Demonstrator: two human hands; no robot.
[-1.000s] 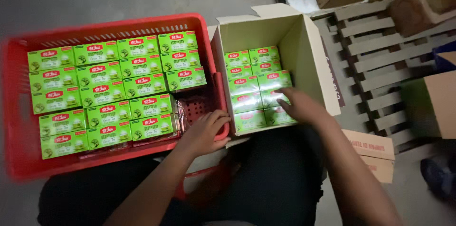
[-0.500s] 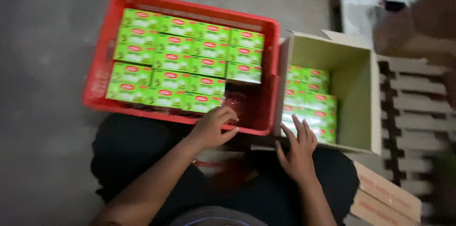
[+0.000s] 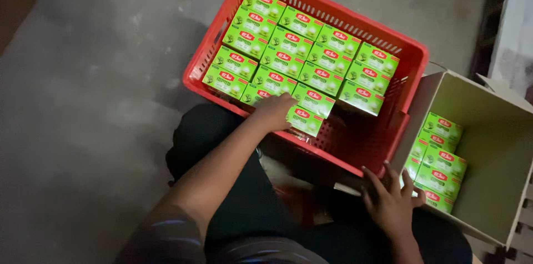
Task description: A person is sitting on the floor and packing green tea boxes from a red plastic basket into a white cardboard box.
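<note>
On a dim grey concrete floor, the left hand grasps a green box; the right hand hangs released.

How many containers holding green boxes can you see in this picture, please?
2: a red plastic crate on the floor in front of the person, and an open cardboard carton just right of it. None seems hidden.

floor: grey concrete, mottled | light: dim | wall: pale, right edge
</note>
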